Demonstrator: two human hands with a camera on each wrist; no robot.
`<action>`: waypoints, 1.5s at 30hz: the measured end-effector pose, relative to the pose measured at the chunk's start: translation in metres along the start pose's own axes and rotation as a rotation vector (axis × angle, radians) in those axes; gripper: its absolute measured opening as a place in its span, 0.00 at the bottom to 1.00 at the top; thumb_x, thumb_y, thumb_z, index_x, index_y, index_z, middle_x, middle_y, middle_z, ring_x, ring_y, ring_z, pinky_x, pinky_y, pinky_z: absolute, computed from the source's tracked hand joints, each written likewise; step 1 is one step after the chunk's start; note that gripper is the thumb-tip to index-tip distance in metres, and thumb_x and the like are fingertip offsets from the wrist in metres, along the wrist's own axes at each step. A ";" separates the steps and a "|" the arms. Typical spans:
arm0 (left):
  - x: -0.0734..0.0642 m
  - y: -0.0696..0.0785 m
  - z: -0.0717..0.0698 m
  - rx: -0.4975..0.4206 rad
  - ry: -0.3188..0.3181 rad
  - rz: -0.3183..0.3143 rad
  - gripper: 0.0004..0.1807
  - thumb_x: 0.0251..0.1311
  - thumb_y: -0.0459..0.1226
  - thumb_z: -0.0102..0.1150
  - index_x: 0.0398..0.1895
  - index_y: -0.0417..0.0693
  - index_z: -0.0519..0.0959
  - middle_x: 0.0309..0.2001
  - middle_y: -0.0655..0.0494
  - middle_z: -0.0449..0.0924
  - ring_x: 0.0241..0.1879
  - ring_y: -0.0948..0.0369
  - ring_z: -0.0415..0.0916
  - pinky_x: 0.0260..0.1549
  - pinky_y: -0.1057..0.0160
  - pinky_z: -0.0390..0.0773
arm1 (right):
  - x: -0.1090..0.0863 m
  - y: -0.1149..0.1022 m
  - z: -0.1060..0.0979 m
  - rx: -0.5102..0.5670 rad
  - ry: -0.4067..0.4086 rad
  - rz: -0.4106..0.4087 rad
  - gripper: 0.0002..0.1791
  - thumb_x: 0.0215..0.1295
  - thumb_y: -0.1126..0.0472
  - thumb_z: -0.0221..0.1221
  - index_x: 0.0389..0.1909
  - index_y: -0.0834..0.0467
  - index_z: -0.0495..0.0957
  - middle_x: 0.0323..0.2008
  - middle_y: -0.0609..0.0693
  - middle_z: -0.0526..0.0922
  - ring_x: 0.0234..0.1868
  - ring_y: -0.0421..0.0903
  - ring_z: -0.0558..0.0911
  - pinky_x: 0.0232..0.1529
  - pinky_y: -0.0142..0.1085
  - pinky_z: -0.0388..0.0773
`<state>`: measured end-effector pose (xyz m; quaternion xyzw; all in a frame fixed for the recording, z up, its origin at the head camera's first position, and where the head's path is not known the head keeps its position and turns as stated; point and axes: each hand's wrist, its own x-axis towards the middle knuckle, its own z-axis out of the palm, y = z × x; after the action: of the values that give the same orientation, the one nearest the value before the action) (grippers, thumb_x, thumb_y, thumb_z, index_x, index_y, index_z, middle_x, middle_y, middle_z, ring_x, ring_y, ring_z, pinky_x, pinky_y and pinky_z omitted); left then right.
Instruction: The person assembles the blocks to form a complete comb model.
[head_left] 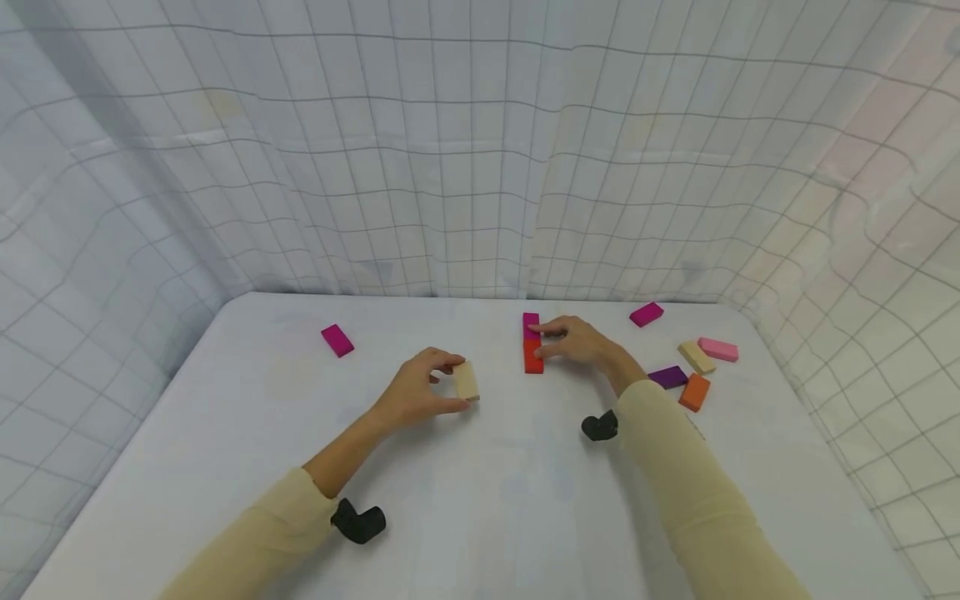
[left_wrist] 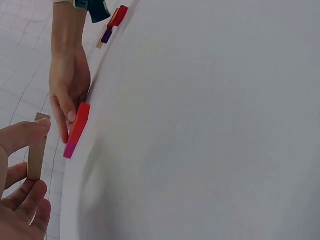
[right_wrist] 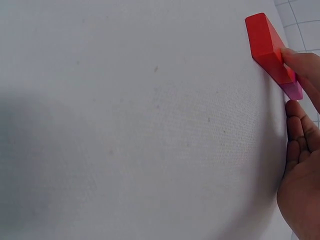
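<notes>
Cream block is above the table, pinched at opposite ends in the grip of the left hand. The grip of the right hand is loosely parted, its thumb merely touching a red block set end to end with a magenta block.

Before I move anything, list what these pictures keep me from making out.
Head view: the left end of the purple block, covered by the right sleeve; whatever lies under that sleeve is hidden too.
Left wrist view: the rest of the left hand, cut off by the left edge.
Right wrist view: most of the magenta block, behind the red block and right hand, itself cut off by the right edge.
</notes>
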<state>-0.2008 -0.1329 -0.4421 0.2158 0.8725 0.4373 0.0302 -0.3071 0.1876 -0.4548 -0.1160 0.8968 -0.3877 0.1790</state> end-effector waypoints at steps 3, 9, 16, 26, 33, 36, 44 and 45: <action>0.005 0.006 0.013 0.000 -0.021 0.000 0.33 0.51 0.38 0.81 0.61 0.38 0.80 0.54 0.50 0.78 0.54 0.50 0.76 0.54 0.50 0.80 | -0.001 0.000 0.000 0.013 0.009 0.002 0.32 0.64 0.52 0.69 0.70 0.50 0.77 0.67 0.55 0.73 0.69 0.56 0.67 0.70 0.57 0.63; 0.018 0.011 0.037 -0.003 -0.049 -0.034 0.33 0.51 0.37 0.81 0.62 0.39 0.80 0.53 0.50 0.78 0.54 0.53 0.75 0.56 0.53 0.79 | -0.001 0.000 0.000 0.023 0.012 0.001 0.32 0.64 0.53 0.69 0.69 0.51 0.78 0.65 0.55 0.74 0.67 0.55 0.68 0.70 0.56 0.64; 0.030 0.017 0.055 0.000 -0.077 0.006 0.34 0.50 0.35 0.82 0.61 0.37 0.80 0.53 0.48 0.76 0.54 0.52 0.76 0.60 0.53 0.78 | -0.002 -0.003 0.000 -0.005 0.007 0.020 0.32 0.65 0.52 0.68 0.70 0.50 0.77 0.68 0.56 0.72 0.69 0.56 0.66 0.70 0.58 0.64; 0.052 0.027 0.079 0.069 -0.163 0.060 0.35 0.54 0.41 0.80 0.64 0.40 0.80 0.53 0.49 0.74 0.54 0.54 0.73 0.58 0.55 0.77 | -0.001 -0.002 -0.001 -0.021 0.017 0.003 0.30 0.65 0.53 0.69 0.69 0.50 0.79 0.68 0.55 0.73 0.69 0.55 0.67 0.71 0.57 0.63; 0.058 0.026 0.088 0.135 -0.185 0.092 0.34 0.54 0.39 0.80 0.65 0.41 0.80 0.57 0.49 0.78 0.55 0.54 0.75 0.59 0.55 0.76 | 0.000 -0.003 -0.002 -0.019 0.007 -0.007 0.30 0.65 0.52 0.69 0.69 0.49 0.79 0.67 0.54 0.74 0.68 0.55 0.68 0.70 0.57 0.64; 0.056 0.025 0.089 0.172 -0.174 0.091 0.34 0.54 0.41 0.80 0.65 0.43 0.80 0.56 0.50 0.78 0.52 0.55 0.76 0.55 0.57 0.79 | 0.001 -0.004 -0.002 -0.007 0.007 -0.002 0.30 0.65 0.53 0.69 0.69 0.50 0.79 0.67 0.54 0.74 0.68 0.54 0.69 0.70 0.56 0.65; 0.051 0.030 0.087 0.235 -0.151 0.087 0.27 0.56 0.44 0.79 0.58 0.46 0.86 0.51 0.53 0.83 0.50 0.57 0.79 0.54 0.56 0.79 | 0.002 -0.003 -0.002 -0.020 0.003 0.018 0.31 0.65 0.51 0.69 0.69 0.49 0.78 0.68 0.55 0.73 0.69 0.55 0.67 0.71 0.57 0.63; 0.052 0.030 0.087 0.240 -0.149 0.089 0.26 0.57 0.44 0.78 0.58 0.45 0.86 0.51 0.53 0.84 0.51 0.57 0.80 0.55 0.55 0.79 | 0.002 -0.002 -0.002 -0.021 0.004 0.019 0.31 0.65 0.51 0.69 0.69 0.49 0.78 0.68 0.55 0.73 0.69 0.55 0.67 0.71 0.57 0.63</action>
<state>-0.2160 -0.0309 -0.4657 0.2881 0.9035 0.3133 0.0495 -0.3100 0.1872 -0.4523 -0.1083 0.9021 -0.3770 0.1797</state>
